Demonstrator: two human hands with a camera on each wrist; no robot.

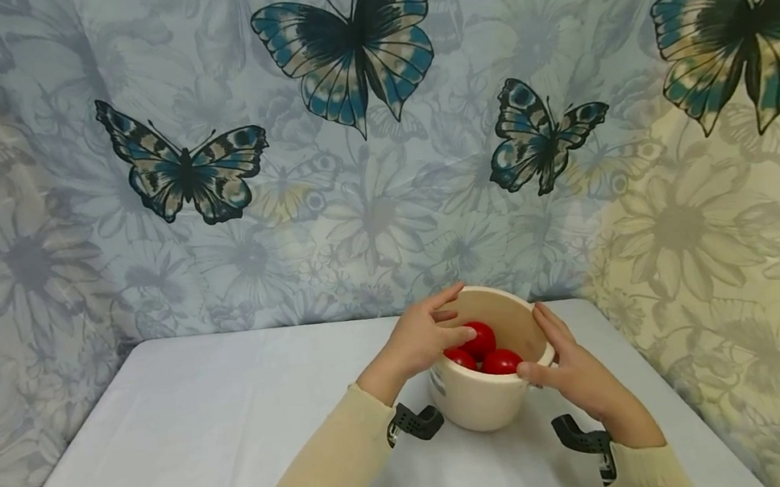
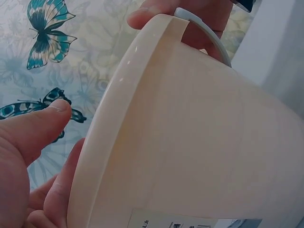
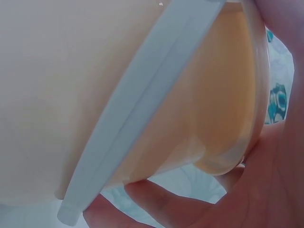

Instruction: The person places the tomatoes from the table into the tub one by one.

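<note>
A cream plastic bucket (image 1: 483, 403) stands on the table with several smooth, round red balls (image 1: 501, 361) inside it. My left hand (image 1: 426, 335) is at the bucket's left rim, fingers extended toward the far edge. Its thumb reaches over the opening, close to one ball, and stands apart from the rim in the left wrist view. On the opposite side, my right hand (image 1: 570, 372) grips the rim, thumb at the front and fingers round the outside. The bucket's pale handle (image 3: 137, 104) hangs down its outer wall in the right wrist view.
A white cloth covers the table (image 1: 188, 447). Right behind it hangs a floral curtain (image 1: 373, 221) with large butterflies, which also runs along both sides. Dark straps (image 1: 419, 421) sit at both wrists. A printed label (image 2: 173, 221) is on the bucket's outer wall.
</note>
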